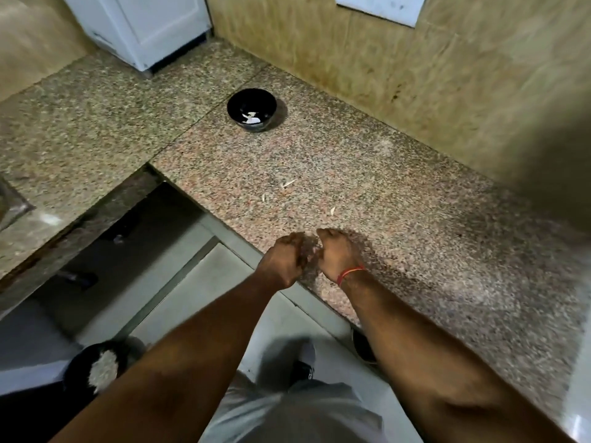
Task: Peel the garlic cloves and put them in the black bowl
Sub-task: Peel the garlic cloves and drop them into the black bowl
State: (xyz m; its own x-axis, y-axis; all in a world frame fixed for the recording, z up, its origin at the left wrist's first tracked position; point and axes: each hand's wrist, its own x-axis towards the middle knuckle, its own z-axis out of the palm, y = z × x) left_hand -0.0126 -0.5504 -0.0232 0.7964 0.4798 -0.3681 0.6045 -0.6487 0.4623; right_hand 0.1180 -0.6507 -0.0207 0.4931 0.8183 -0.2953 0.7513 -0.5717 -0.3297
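My left hand (284, 260) and my right hand (335, 251) meet knuckle to knuckle at the front edge of the granite counter (399, 193). Both have their fingers curled in. A small pale garlic clove (315, 250) shows between the fingertips, mostly hidden by the hands. A red thread circles my right wrist. The black bowl (235, 107) stands far back on the counter near the wall, with a few white garlic pieces (251, 118) in its bottom.
Thin pale peel scraps (288, 183) lie on the counter between the hands and the bowl. A white appliance (144, 27) stands at the back left corner. On the floor at lower left sits a dark bowl of pale grains (102, 367).
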